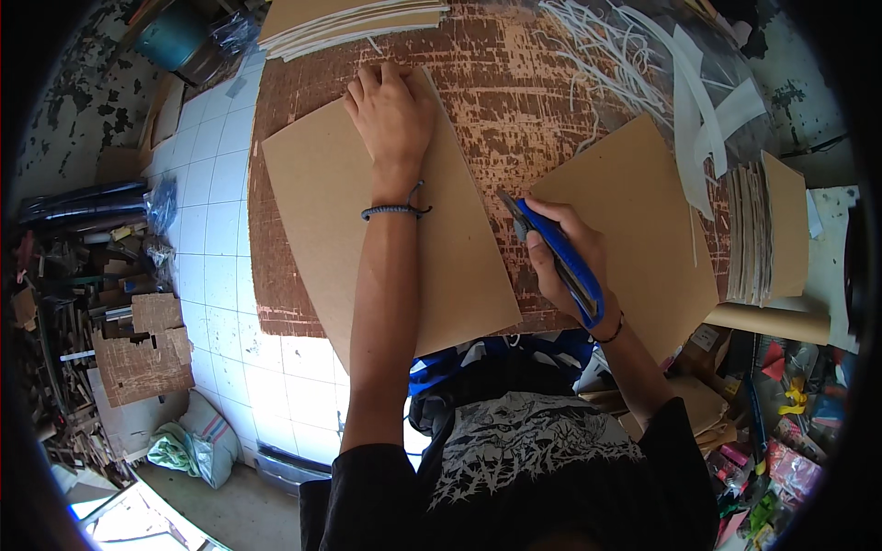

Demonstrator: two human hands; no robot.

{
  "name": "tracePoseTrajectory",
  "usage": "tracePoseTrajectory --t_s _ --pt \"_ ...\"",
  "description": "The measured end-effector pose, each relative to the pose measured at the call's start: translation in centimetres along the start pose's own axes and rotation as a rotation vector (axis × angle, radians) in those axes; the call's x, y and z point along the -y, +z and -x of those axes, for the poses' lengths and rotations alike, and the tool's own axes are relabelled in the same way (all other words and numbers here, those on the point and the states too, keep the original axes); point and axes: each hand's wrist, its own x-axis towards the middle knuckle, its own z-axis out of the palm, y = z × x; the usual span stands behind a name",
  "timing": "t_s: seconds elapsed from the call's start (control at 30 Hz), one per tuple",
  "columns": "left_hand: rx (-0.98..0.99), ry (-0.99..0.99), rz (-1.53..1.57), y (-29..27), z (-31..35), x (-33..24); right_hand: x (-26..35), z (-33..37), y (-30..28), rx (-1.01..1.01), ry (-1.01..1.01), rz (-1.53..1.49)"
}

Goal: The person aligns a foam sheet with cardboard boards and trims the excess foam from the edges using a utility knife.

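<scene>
A brown cardboard sheet (322,193) lies slanted across the worktable, its near corner reaching past the table edge. Over its far edge my left hand (395,115) is closed, with bent fingers and the palm side down on the board. My right hand (570,253) grips a blue utility knife (574,271), its metal tip pointing away and to the left, apart from that sheet. Beneath the right hand and wrist is a second cardboard sheet (634,202), at the table's right side. My left fingertips are partly hidden from view.
Scratched brown worktable (496,101) under everything. Cardboard sheets (358,28) are stacked at the far left, and another stack (767,230) stands at the right. Thin white offcut strips (616,60) tangle at the far right. Scrap pieces (142,349) clutter the left floor.
</scene>
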Motion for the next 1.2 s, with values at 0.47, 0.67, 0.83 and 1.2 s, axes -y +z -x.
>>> tracePoseTrajectory --t_s 0.47,0.67,0.83,1.2 --pt "-0.062 0.047 0.025 0.3 0.2 0.1 0.0 2.0 0.2 0.017 0.017 -0.026" --pt "-0.028 0.02 0.029 0.3 0.2 0.1 0.1 2.5 -0.4 0.065 0.019 -0.009" --pt "-0.036 0.043 -0.002 0.3 0.0 0.2 -0.1 2.4 -0.9 -0.052 -0.058 0.094" --pt "-0.041 0.036 -0.003 0.3 0.2 0.3 0.9 -2.8 0.7 -0.098 -0.002 -0.1"
